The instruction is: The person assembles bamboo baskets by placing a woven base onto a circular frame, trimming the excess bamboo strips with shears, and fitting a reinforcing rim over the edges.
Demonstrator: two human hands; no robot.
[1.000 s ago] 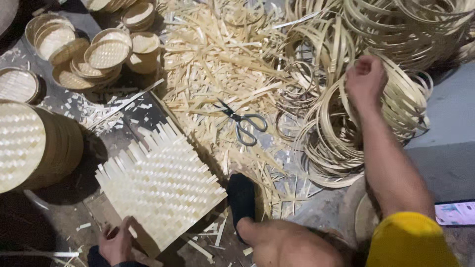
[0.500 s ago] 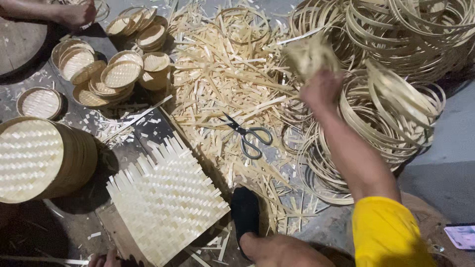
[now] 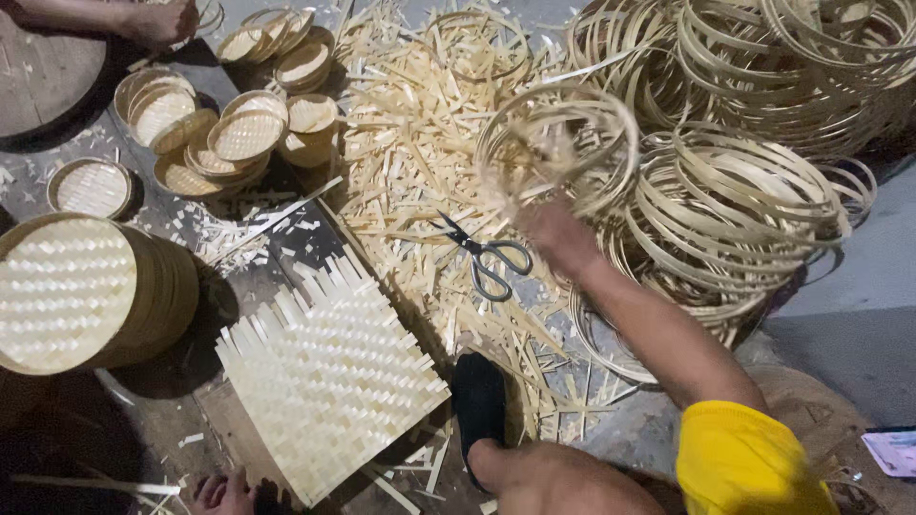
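Note:
My right hand [image 3: 556, 234] is blurred in motion and grips a round bamboo ring [image 3: 563, 143], lifted above the scrap pile. A large heap of bamboo rings [image 3: 754, 181] lies to its right. My left hand [image 3: 221, 492] shows only at the bottom edge, fingers resting by the near corner of a square woven bamboo mat [image 3: 329, 377]. Whether it grips the mat I cannot tell. Scissors [image 3: 489, 259] with grey handles lie on bamboo strip offcuts [image 3: 420, 143], just left of my right forearm.
A stack of round woven lids [image 3: 81, 296] stands at left, with several small woven baskets [image 3: 239, 133] behind it. Another person's arm [image 3: 114, 17] reaches in at the top left. My foot in a black shoe [image 3: 479, 401] rests beside the mat.
My right hand pulled a bamboo ring out of the heap and carried it left, toward the scissors. The view shifted, so my left hand slid down to the frame's edge.

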